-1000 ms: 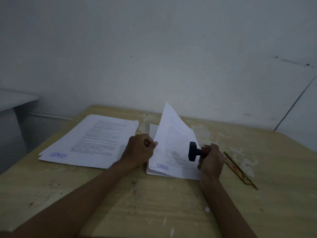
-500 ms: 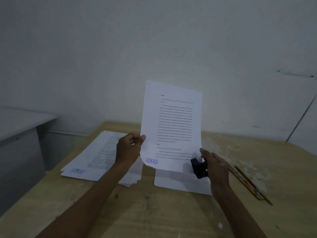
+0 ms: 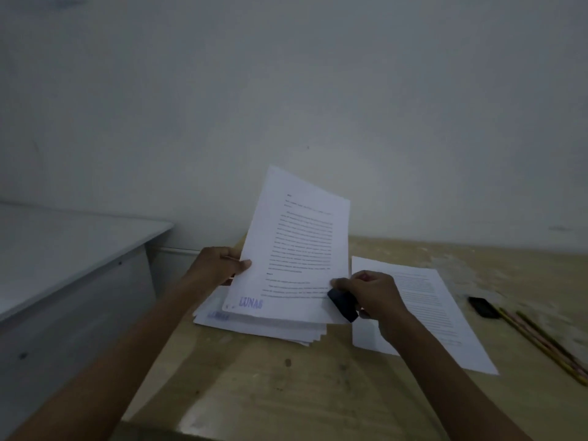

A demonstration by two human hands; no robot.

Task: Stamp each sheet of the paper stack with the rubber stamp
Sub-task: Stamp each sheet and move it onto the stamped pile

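Fingers [image 3: 237,265] of the left hand [image 3: 216,265] pinch the stamped sheet [image 3: 296,249]; the right hand [image 3: 372,292] grips the stamp [image 3: 342,303] and sheet corner, risking a smudge or crease.

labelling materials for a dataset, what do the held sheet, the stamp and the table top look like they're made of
Held sheet: thin matte white paper, bending in the left hand, with printed text and a blue mark. Stamp in the right hand: dark and matte, probably plastic or rubber; too dim to tell. Table top: pale wood-look surface, maybe laminate, scuffed and stained.
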